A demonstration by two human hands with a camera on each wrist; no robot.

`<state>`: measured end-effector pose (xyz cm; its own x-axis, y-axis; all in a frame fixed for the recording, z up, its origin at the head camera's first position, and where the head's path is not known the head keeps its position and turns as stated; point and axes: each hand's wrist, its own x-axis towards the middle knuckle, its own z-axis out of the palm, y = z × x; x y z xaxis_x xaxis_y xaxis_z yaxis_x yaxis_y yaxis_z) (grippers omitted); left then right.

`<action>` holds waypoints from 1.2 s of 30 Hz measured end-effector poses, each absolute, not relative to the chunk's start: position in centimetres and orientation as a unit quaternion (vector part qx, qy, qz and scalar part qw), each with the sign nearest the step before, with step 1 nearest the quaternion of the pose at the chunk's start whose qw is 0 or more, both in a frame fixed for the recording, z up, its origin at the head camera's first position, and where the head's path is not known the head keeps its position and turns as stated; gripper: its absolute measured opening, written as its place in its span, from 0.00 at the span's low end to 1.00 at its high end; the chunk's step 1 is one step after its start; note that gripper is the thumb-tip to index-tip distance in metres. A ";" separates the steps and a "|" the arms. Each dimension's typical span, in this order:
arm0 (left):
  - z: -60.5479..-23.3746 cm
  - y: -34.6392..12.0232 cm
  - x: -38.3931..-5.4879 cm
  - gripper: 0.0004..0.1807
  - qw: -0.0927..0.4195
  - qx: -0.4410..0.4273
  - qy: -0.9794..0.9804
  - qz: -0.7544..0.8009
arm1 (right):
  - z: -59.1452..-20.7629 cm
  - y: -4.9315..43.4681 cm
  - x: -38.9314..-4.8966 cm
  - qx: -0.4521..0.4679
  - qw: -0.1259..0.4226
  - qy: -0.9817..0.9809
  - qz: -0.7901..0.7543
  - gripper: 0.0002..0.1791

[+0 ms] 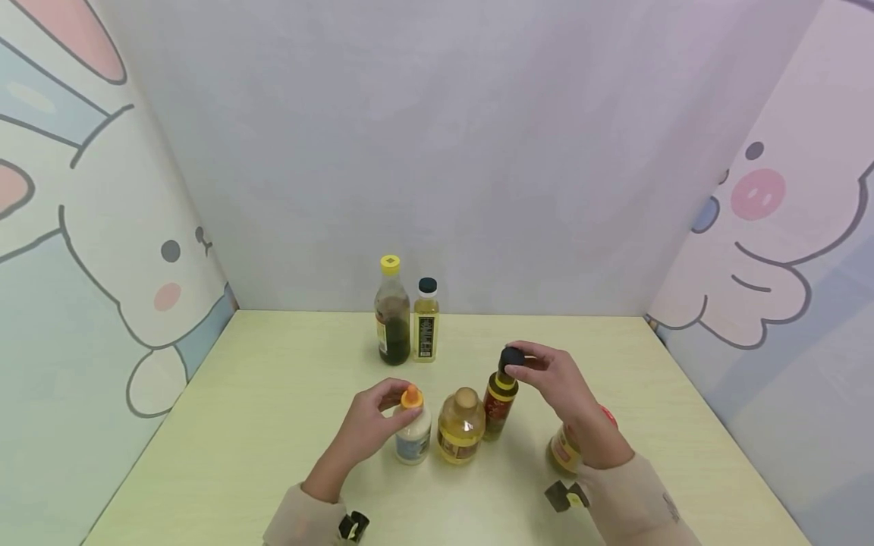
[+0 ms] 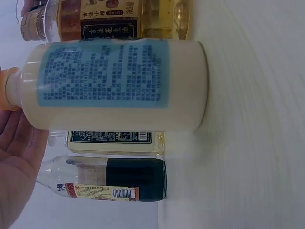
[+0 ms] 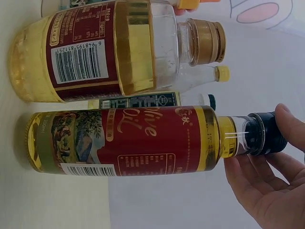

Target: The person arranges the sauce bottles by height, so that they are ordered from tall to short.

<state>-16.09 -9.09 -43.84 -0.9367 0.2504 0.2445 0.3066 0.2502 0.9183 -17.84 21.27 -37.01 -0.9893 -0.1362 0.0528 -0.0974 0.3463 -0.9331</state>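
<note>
Left hand [image 1: 369, 425]: thumb and fingers close about the orange cap [image 1: 412, 397] of the white bottle [image 1: 413, 446], a narrow hold at the top. Blue label with small print faces my left wrist.

Right hand [image 1: 554, 379]: thumb and fingertips pinch the black cap [image 1: 512, 359] of the olive oil bottle [image 1: 499, 406], red label. Whether its base bears on the pale table [image 1: 287, 394] or is just off it, I cannot tell.

Between these two, upright: a broad bottle of golden oil [image 1: 461, 432], brown cap, closer to the olive oil than to my left hand. A jar [image 1: 565, 453] with a red lid stands on the right, partly hidden by my right forearm.

Farther back, side by side: a yellow-capped bottle of dark liquid [image 1: 393, 330] and a smaller, dark-capped oil bottle [image 1: 426, 331], both upright near the back wall [image 1: 437, 152].
</note>
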 end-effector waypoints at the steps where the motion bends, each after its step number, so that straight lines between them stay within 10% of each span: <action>1: -43.8 -9.1 -16.1 0.15 0.023 -0.176 -0.791 -0.586 | -37.0 21.2 -18.0 -0.069 0.015 0.821 -0.566 0.24; 36: -44.0 -9.0 -16.0 0.16 0.028 -0.179 -0.788 -0.589 | -35.8 18.8 -22.6 -0.049 -0.005 0.808 -0.587 0.25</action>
